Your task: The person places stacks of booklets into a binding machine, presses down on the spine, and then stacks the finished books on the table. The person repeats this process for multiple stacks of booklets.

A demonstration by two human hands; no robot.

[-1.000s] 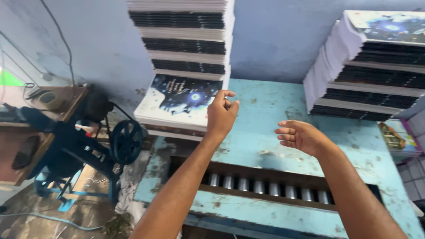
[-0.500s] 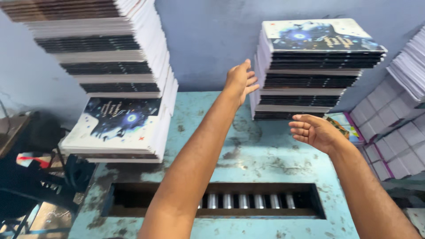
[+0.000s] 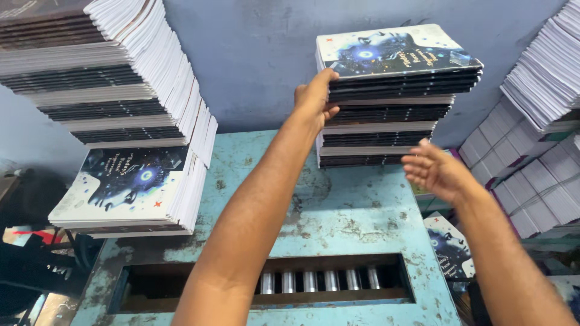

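Worn teal metal table (image 3: 338,205) against a blue-grey wall (image 3: 254,54), paint chipped and rusty in spots. Far right of centre on it stands a stack of booklets (image 3: 386,115), bundles laid crosswise, dark spines and white page edges in bands. Top booklet (image 3: 396,51) shows a dark-blue starry cover with a bright glow, tilted a bit, lying face up.

My left hand (image 3: 315,99) is at the stack's left edge, near the top; fingers curled together and clamped on the upper bundle's corner, thumb over the cover edge. My right hand (image 3: 436,170) hovers just in front of the stack's lower right, palm open, fingers apart and slightly bent, touching nothing that I can see.

Near side of the table: a long rectangular slot (image 3: 266,284) with a row of shiny metal rollers (image 3: 320,281) inside.

Left: a taller leaning stack of booklets (image 3: 115,78), same banded look, and below it a lower pile (image 3: 130,187) with the same starry cover face up, hanging partly over the table's left edge. Right edge: more piles of white-edged booklets (image 3: 538,139) stepped along the wall, one loose starry-cover booklet (image 3: 450,250) lower down beside the table. Dark machine parts (image 3: 30,265) at lower left, too dim to tell.
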